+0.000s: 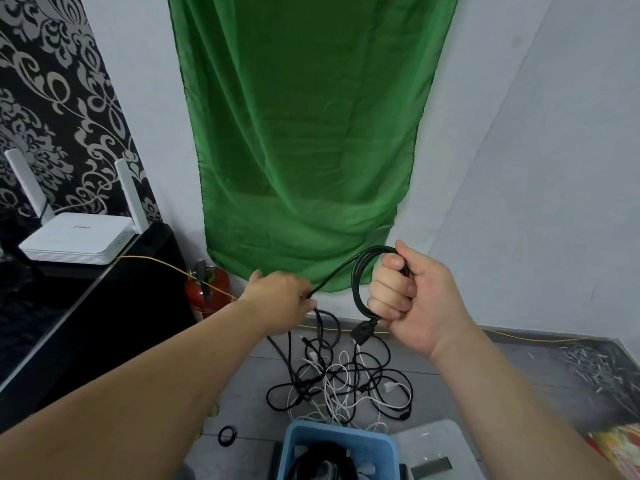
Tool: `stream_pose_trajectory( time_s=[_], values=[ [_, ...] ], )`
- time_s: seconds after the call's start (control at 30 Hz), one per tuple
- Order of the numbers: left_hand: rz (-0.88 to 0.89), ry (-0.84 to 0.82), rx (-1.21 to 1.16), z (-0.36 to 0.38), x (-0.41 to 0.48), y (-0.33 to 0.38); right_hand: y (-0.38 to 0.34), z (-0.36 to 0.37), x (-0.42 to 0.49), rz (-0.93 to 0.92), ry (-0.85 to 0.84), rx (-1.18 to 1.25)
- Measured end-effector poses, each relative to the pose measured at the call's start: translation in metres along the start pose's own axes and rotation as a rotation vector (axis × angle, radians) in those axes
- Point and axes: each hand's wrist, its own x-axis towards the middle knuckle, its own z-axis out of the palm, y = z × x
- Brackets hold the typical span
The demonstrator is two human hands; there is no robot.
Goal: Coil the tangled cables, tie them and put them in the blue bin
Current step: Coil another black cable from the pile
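While your right hand (412, 299) fists loops of black cable (355, 289) and left hand (280, 299) pinches its slack, you're mid-coil: feed the fist another loop.

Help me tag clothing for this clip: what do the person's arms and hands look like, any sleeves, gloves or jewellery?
Both arms are bare: the left forearm and right forearm show no sleeve up to the picture's edge. The left hand and right hand wear no gloves, and no watch or bracelet shows at either wrist.
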Motion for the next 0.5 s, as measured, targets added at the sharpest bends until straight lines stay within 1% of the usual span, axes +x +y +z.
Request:
stream_pose_trajectory(
  time_s=[0.03,0.07,0.2,0.23,0.3,0.33,0.37,0.43,0.47,0.5],
  values=[
    [-0.013,-0.006,-0.026,0.001,0.000,0.004,0.001,0.000,0.001,-0.001,0.000,-0.004],
    [-0.010,0.023,-0.095,0.001,0.000,0.008,0.001,0.002,0.001,-0.002,-0.005,-0.011],
    [0.113,0.256,-0.593,-0.006,0.003,0.028,0.000,0.006,0.001,-0.024,-0.043,0.006],
    [0.125,0.285,-0.711,-0.009,0.003,0.034,-0.001,0.006,0.002,-0.037,-0.048,0.034],
    [0.096,0.289,-0.836,-0.011,0.003,0.040,-0.004,0.003,0.004,-0.070,-0.023,0.100],
    [0.092,0.291,-0.806,-0.010,0.003,0.040,-0.004,0.001,0.006,-0.089,0.003,0.127],
    [0.104,0.313,-0.690,-0.007,0.004,0.038,-0.004,-0.001,0.008,-0.107,0.035,0.147],
    [0.116,0.335,-0.354,0.001,0.003,0.033,-0.001,-0.002,0.012,-0.127,0.096,0.180],
    [0.110,0.302,-0.259,0.003,0.002,0.031,-0.001,-0.002,0.014,-0.139,0.114,0.194],
    [0.103,0.241,-0.223,0.005,0.000,0.032,0.000,-0.002,0.015,-0.155,0.130,0.209]
  ],
)
